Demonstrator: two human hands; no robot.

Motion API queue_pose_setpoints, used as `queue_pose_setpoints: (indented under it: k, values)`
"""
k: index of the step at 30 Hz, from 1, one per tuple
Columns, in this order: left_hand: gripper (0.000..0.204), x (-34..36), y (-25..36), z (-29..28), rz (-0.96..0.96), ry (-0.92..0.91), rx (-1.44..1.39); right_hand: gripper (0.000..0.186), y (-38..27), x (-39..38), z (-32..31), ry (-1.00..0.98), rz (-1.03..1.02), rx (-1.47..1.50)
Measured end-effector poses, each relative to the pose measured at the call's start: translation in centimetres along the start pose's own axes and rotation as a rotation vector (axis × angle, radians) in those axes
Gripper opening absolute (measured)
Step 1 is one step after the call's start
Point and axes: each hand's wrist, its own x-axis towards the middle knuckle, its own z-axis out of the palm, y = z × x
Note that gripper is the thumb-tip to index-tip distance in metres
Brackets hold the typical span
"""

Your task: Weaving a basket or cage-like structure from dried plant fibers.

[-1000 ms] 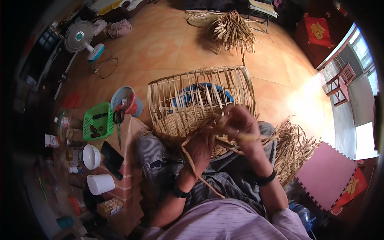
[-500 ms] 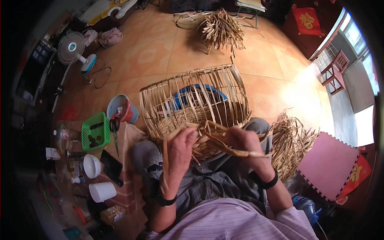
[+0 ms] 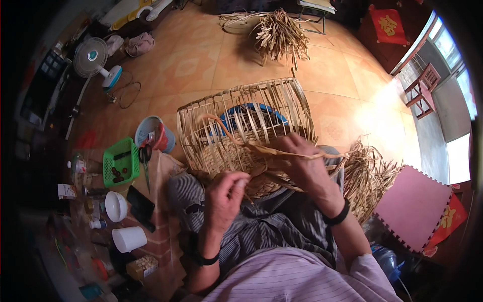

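A half-woven basket (image 3: 227, 157) lies tilted on my lap, its upper part open wire frame with straw strips wound on it and its lower wall densely braided. My right hand (image 3: 307, 168) is closed on a long tan straw strip (image 3: 274, 150) over the basket's near side. One end of that strip loops up in front of the frame; the other trails off to the right. At the basket's near left edge, my left hand (image 3: 224, 199) has its fingers curled and pressed together. Whatever lies between them, if anything, is hidden.
Dry straw (image 3: 370, 176) lies right of my knee, beside a pink foam mat (image 3: 412, 209). Another straw bundle (image 3: 282, 38) stands ahead on the tiles. At left are a green basket (image 3: 121, 163), scissors (image 3: 145, 161), a white bowl (image 3: 116, 206) and a fan (image 3: 93, 58).
My right hand has risen and drawn the straw strip up and rightward, so its free end now swings above the basket. My left hand has come down slightly, away from the strip.
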Motion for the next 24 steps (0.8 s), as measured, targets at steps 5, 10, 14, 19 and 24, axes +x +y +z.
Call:
queue_pose_setpoints:
  k: [5,10,14,19,24]
  values:
    - [0.014,-0.3,0.6,1.1,0.141,-0.167,0.117,0.026,0.3,-2.1,0.9,-0.026,0.049,0.147]
    - [0.017,-1.0,-0.9,-0.6,0.012,-0.090,0.064,0.021,8.0,-6.1,-2.5,0.179,0.823,1.089]
    - [0.018,-1.3,-1.2,-0.5,0.064,-0.108,0.113,0.030,10.1,-6.4,-3.3,0.524,0.862,1.537]
    - [0.027,0.0,-0.3,2.4,0.231,-0.118,0.298,0.053,7.3,-5.6,-3.3,-0.117,0.445,0.602]
    - [0.042,1.9,-0.5,4.9,0.251,-0.120,0.527,0.026,8.1,-7.9,-3.9,-0.149,0.538,0.783]
